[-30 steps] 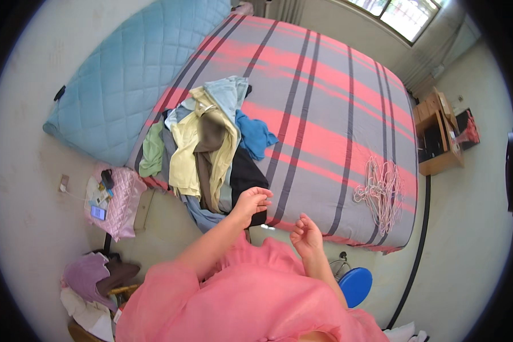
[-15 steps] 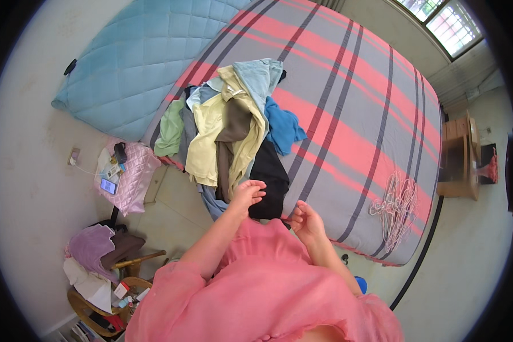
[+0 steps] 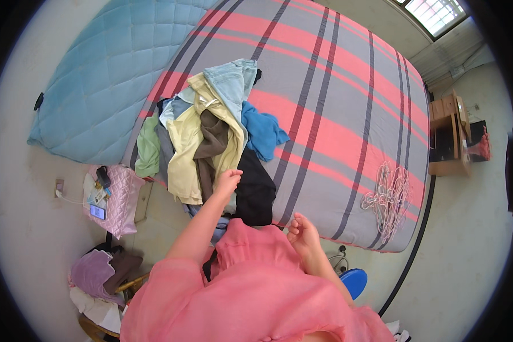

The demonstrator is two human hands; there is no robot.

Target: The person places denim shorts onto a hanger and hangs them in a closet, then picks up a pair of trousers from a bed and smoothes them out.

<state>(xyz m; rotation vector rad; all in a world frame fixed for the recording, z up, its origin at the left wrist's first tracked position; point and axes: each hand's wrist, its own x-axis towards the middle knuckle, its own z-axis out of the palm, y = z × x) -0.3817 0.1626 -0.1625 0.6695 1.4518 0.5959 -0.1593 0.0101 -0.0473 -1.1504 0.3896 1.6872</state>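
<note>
A heap of clothes lies on the near left part of the bed (image 3: 302, 34). In it are a pale yellow garment (image 3: 182, 154), a brown one (image 3: 214, 134), a light blue denim one (image 3: 231, 74), a bright blue one (image 3: 262, 131), a green one (image 3: 148, 148) and a black one (image 3: 256, 194). My left hand (image 3: 228, 181) is at the heap's near side, between the yellow and black garments, its fingers pressed together; whatever they hold, if anything, is hidden. Beside the bed's near edge, my right hand (image 3: 303, 232) has curled fingers with nothing visible in them.
Thin wire hangers (image 3: 389, 199) lie bunched at the bed's near right corner. A blue quilted mattress (image 3: 97, 97) stands against the left wall. A pink quilted cover (image 3: 122, 196) bears a phone (image 3: 97, 212). A blue round seat (image 3: 354, 283) stands at my right.
My left hand has moved left and slightly up toward the yellow garment, its fingers closing together. My right hand stays near the bed edge. The whole view has shifted, bringing the blue seat into sight.
</note>
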